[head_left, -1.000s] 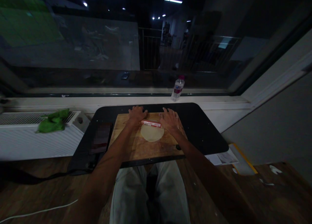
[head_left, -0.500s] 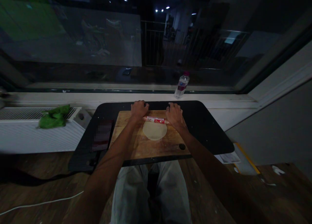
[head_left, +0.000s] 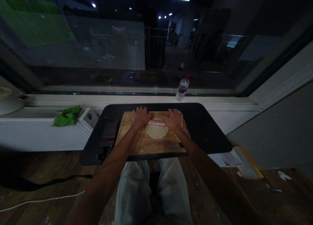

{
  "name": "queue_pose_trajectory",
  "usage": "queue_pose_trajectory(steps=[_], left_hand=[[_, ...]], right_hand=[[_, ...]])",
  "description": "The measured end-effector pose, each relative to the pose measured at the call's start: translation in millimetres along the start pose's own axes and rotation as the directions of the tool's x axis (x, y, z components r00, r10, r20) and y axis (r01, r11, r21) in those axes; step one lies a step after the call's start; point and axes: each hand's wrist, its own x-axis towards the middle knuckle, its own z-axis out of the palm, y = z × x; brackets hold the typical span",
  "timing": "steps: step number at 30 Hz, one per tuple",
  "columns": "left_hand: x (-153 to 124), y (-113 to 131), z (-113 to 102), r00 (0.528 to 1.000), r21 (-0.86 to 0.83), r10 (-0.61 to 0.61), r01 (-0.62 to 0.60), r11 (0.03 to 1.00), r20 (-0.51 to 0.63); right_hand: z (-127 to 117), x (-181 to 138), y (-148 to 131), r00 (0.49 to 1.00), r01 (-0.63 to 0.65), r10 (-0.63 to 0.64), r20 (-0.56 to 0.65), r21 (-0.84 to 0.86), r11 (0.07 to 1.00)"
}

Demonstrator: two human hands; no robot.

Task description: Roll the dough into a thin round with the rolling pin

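Observation:
A wooden rolling pin (head_left: 156,123) with a red and white printed label lies crosswise on a thin round sheet of dough (head_left: 156,132). My left hand (head_left: 141,116) bears on its left end, fingers pointing away from me over the pin. On the right end rests my right hand (head_left: 174,118), its fingers bent forward over the wood. Both palms hide the ends of the pin. The dough lies flat on a wooden cutting board (head_left: 139,147), with a strip of it showing beyond the pin.
Under the board is a black table (head_left: 205,130), with a dark flat item (head_left: 109,132), partly blurred, on its left. A water bottle (head_left: 182,88) stands on the windowsill (head_left: 137,98). Green cloth or plastic (head_left: 67,116) lies on the radiator (head_left: 49,133). Papers (head_left: 230,157) are at lower right.
The rolling pin has turned, showing another side of its label, and has come slightly toward me over the dough. Both hands moved with it, the left fingers straighter now. The view shifted slightly.

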Motion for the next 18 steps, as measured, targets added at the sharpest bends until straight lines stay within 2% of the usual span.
queue_pose_trajectory(steps=[12,18], left_hand=[[-38.8,-3.0,0.6,1.000,0.004,-0.002,0.002,1.000,-0.024],[-66.8,-2.9,7.9,0.992,0.007,0.015,-0.014,1.000,-0.121]], right_hand=[[6.4,-26.9,-4.5,0.999,0.023,-0.024,-0.021,-0.038,0.999],[4.7,-45.1,-6.8,1.000,0.026,-0.026,-0.007,-0.001,1.000]])
